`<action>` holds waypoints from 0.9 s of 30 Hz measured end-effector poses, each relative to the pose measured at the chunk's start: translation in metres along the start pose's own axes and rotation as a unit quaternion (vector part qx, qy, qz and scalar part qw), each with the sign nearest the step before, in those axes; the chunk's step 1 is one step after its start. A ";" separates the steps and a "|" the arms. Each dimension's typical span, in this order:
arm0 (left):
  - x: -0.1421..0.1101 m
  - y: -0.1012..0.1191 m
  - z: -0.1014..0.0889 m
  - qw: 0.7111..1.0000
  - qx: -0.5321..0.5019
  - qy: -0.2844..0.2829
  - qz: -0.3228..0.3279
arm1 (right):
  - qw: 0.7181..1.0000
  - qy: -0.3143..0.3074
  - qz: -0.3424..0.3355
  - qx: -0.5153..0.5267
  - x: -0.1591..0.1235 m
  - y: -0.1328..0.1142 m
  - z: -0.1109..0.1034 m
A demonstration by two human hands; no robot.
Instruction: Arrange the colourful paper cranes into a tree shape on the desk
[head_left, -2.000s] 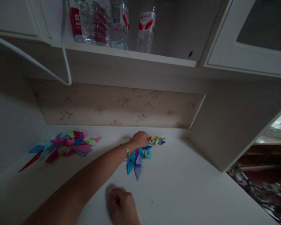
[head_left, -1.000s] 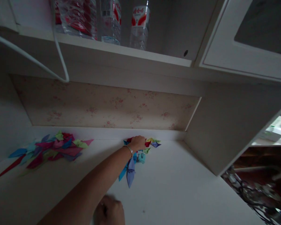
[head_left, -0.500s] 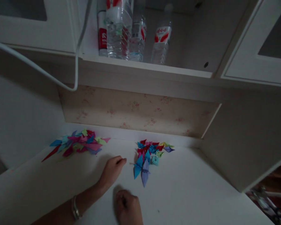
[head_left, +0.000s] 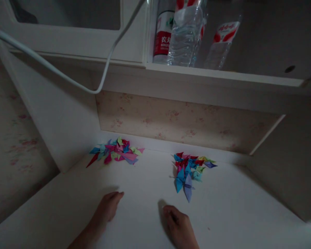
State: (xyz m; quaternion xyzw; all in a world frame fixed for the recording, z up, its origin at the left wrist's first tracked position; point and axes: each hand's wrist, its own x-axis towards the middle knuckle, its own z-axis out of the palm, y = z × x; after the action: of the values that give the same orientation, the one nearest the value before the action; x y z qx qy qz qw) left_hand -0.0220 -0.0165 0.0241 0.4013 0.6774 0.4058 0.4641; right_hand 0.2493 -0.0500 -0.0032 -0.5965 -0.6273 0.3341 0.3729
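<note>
My left hand (head_left: pixel 108 206) hovers over or rests on the white tabletop (head_left: pixel 142 221), its fingers curled in and slightly blurred. Nothing shows in it. To its right, my right hand (head_left: pixel 178 221) is loosely closed, thumb against the bent fingers, and also shows nothing held. Beyond my left hand lies a heap of folded-paper pieces (head_left: pixel 119 152) in pink, red, blue and green. A second group of paper cranes (head_left: pixel 188 166) lies past my right hand. Nearest to that hand are a purple crane (head_left: pixel 188 187) and a blue crane (head_left: pixel 180 180). Neither hand touches any paper.
Above the table runs a white shelf (head_left: pixel 223 76) holding clear plastic bottles (head_left: pixel 182 41) and a red-labelled container (head_left: pixel 162 39). A white cable (head_left: pixel 67 79) hangs in a loop at upper left. Side panels (head_left: pixel 59 103) and a flowered back wall (head_left: pixel 168 119) enclose the tabletop.
The view has turned left, so everything sits further right in the picture. My left hand has drawn back leftward and towards me, away from the cranes. My right hand has shifted slightly right.
</note>
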 end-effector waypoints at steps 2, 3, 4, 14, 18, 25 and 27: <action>0.003 -0.003 0.002 0.999 -0.008 -0.032 0.002 | 1.000 0.002 0.009 0.000 -0.002 -0.001 0.002; 0.004 -0.004 0.002 0.999 -0.013 -0.042 0.008 | 1.000 0.004 0.017 0.001 -0.002 -0.001 0.003; 0.004 -0.006 0.001 0.999 -0.019 -0.049 0.011 | 1.000 0.006 0.029 0.007 -0.002 -0.002 0.005; 0.010 -0.011 -0.006 0.995 -0.029 -0.085 0.043 | 0.983 -0.037 0.057 0.170 0.052 -0.057 0.052; 0.015 -0.013 -0.005 0.992 -0.002 -0.080 0.099 | 0.986 -0.094 0.024 0.134 0.101 -0.087 0.088; 0.013 -0.012 0.001 0.981 0.079 -0.109 0.141 | 0.996 -0.083 -0.002 -0.021 0.199 -0.117 0.123; 0.013 -0.012 0.001 0.979 0.089 -0.107 0.147 | 0.996 -0.051 -0.006 -0.068 0.221 -0.122 0.129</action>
State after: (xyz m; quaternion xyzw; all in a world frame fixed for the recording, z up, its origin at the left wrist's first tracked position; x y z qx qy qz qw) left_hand -0.0261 -0.0082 0.0085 0.5771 0.5909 0.3622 0.4320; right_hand 0.0742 0.1663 0.0534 -0.5986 -0.6705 0.3187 0.3010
